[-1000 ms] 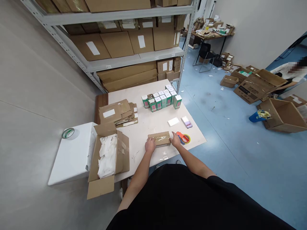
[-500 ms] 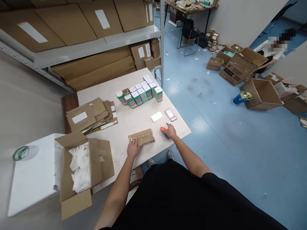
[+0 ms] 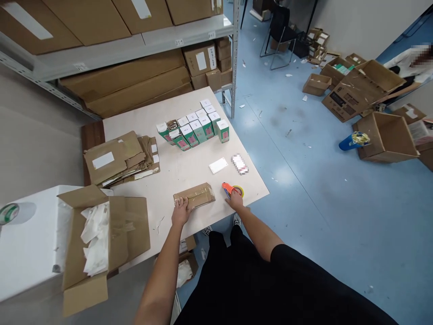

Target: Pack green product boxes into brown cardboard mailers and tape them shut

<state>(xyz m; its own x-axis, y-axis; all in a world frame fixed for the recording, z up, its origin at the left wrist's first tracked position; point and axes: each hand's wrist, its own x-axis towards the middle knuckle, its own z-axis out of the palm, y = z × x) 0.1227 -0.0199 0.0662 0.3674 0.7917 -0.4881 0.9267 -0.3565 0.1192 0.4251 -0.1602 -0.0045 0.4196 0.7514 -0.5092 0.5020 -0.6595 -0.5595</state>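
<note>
A small flat cardboard box [image 3: 199, 195], with shiny clear tape across its top, lies near the front edge of the table. My left hand [image 3: 181, 211] grips its left end, the fingers over the top and the thumb at the near side. To the right of the box, my right hand [image 3: 235, 201] is closed around a tape dispenser [image 3: 228, 187] with an orange head, a blue body and a yellow-rimmed roll. The dispenser is apart from the box. Beyond them lie a white card [image 3: 218, 165] and a blurred-out flat item [image 3: 240, 164].
Several green-and-white boxes [image 3: 199, 131] stand in rows at the back. Flattened cardboard [image 3: 118, 158] lies at the left, behind an open carton [image 3: 117, 234] with white paper. Metal shelving [image 3: 169, 43] borders the table. A person [image 3: 411, 63] sits among cartons at far right.
My right hand has turned and closed around the tape dispenser, whose roll now shows. My left hand stays on the cardboard box. The camera view has shifted slightly.
</note>
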